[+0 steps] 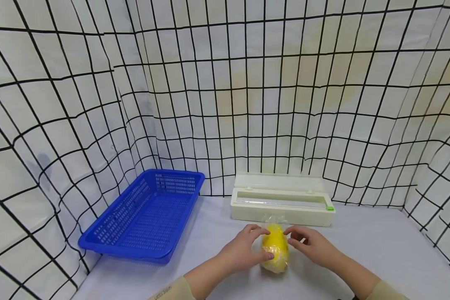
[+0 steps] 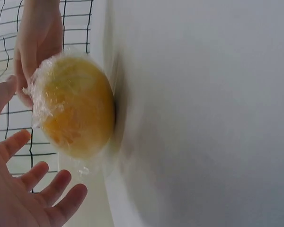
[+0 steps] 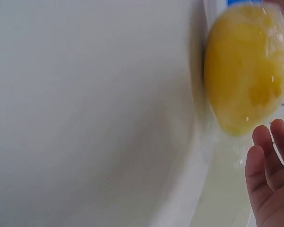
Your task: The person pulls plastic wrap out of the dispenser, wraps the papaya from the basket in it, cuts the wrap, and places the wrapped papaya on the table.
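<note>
A yellow oblong item (image 1: 275, 243), perhaps a fruit, lies on the white table wrapped in clear cling film. Its film bunches up and glints in the left wrist view, where the item (image 2: 78, 106) looks rounded. On its left side my left hand (image 1: 245, 249) has fingers and thumb spread around it. The left wrist view shows those fingers (image 2: 35, 177) loose and apart. My right hand (image 1: 310, 245) is close on the other side, fingers bent slightly beside the film. In the right wrist view its fingers (image 3: 270, 161) extend near the wrapped item (image 3: 246, 71) without gripping it.
Behind the item stands a white cling film dispenser box (image 1: 285, 213) with its lid (image 1: 279, 182) raised and a roll inside. A blue plastic basket (image 1: 142, 250) sits at the left. Black-gridded white sheeting (image 1: 266, 104) encloses the back and sides.
</note>
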Tool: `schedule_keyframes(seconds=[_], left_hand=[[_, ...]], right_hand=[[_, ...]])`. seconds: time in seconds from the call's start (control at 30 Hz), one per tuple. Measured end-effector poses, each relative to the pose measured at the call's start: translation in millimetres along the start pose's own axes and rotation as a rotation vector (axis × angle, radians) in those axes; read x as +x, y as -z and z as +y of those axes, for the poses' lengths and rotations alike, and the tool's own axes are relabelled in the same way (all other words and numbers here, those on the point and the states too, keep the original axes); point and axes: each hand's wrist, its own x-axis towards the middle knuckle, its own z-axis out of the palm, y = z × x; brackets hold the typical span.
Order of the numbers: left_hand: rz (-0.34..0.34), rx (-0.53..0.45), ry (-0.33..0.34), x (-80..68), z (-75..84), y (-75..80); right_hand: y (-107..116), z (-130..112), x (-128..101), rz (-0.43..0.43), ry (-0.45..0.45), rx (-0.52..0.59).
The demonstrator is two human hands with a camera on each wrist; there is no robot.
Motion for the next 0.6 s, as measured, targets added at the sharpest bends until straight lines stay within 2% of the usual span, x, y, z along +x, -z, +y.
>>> schedule_keyframes(seconds=[0.27, 0.43, 0.6], left_hand=[[-0.015, 0.063, 0.041, -7.4, 9.1, -16.1], [-0.006, 0.137, 0.025, -6.6, 8.2, -27.4], [0.035, 0.178, 0.005, -5.2, 6.2, -28.4]], right_hand=[[10.0, 12.5, 23.1, -0.039, 0.069, -0.12], [9.0, 10.5, 38.9, -0.076, 0.066, -0.187], [6.1, 4.6, 48.9, -0.096, 0.053, -0.242]])
